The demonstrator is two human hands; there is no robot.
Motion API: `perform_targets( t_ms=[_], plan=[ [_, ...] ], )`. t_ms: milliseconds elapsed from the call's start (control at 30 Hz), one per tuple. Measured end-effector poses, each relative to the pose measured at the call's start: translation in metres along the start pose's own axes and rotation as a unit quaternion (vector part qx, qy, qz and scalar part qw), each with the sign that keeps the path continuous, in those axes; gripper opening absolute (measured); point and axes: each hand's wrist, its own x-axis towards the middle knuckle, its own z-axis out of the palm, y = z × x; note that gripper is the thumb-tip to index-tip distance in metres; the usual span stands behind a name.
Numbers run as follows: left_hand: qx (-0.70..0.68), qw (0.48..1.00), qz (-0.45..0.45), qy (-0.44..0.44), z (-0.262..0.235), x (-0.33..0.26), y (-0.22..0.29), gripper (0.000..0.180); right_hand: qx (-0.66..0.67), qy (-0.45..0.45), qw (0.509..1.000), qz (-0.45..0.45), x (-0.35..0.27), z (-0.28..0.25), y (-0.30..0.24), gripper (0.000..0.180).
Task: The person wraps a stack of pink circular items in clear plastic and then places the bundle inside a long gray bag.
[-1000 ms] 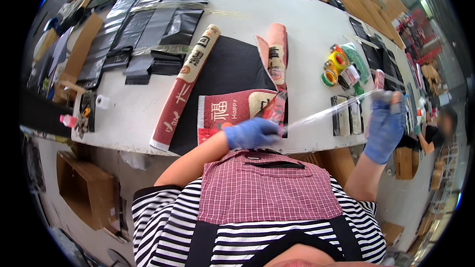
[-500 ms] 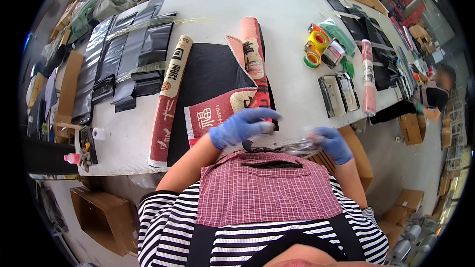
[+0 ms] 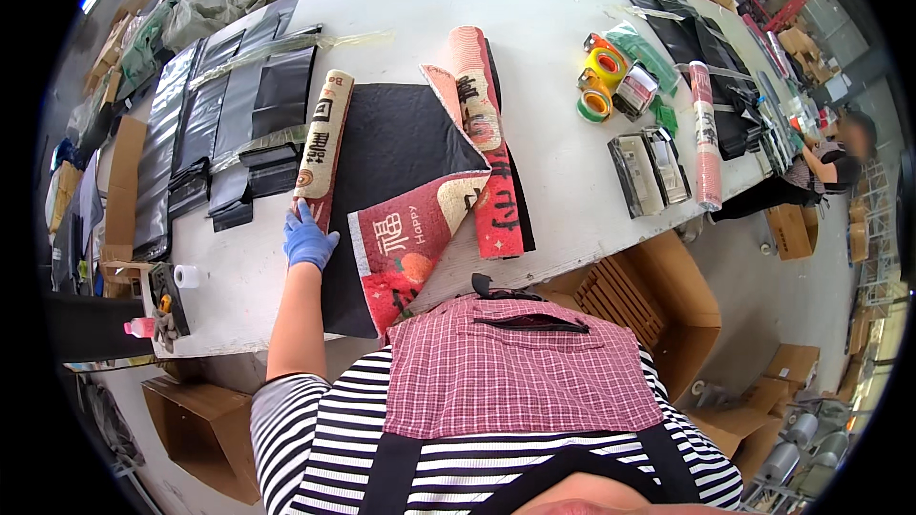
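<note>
My left hand (image 3: 310, 239), in a blue glove, grips the lower part of a rolled mat (image 3: 324, 133) with a cream and dark red printed face. Its fingers lie along the roll's left side and the thumb is at the right. My forearm hides the near end of that roll. Beside it a mat lies black underside up (image 3: 386, 133), its near corner folded over to show a red printed face (image 3: 410, 238). A pink and red rolled mat (image 3: 472, 114) lies to the right of this. My right hand is out of view.
Tape rolls (image 3: 599, 81) and an open black-edged case (image 3: 649, 175) lie right, near another rolled mat (image 3: 705, 138). Black plastic bags (image 3: 205, 114) cover the table's left. Cardboard boxes (image 3: 677, 296) stand below the near edge. Another person (image 3: 840, 162) works at far right.
My left hand has moved left from above the folded mat to the cream and red roll. My right hand, earlier with clear plastic at the table's near edge, has left the view with it.
</note>
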Motion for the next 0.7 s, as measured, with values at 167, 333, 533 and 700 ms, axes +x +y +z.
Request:
perform_targets(
  t_ms=[167,333,533,700],
  plan=[
    [-0.044,0.997,-0.054,-0.040,-0.022,0.007,-0.021,0.114,0.185,-0.064,0.943,-0.270,0.007,0.024,-0.195,0.030],
    [-0.150,0.988,0.028,0.005,-0.038,0.005,-0.014,0.096,0.100,-0.115,0.956,-0.252,0.038,0.034,-0.395,0.064],
    [-0.496,0.857,0.085,0.115,-0.054,-0.025,-0.051,0.060,-0.142,-0.021,0.813,-0.564,0.089,0.032,-0.496,0.027],
    [-0.817,0.524,0.173,0.165,-0.109,-0.040,0.069,0.044,-0.166,0.214,0.789,-0.552,0.279,-0.178,-0.599,0.013]
  ],
)
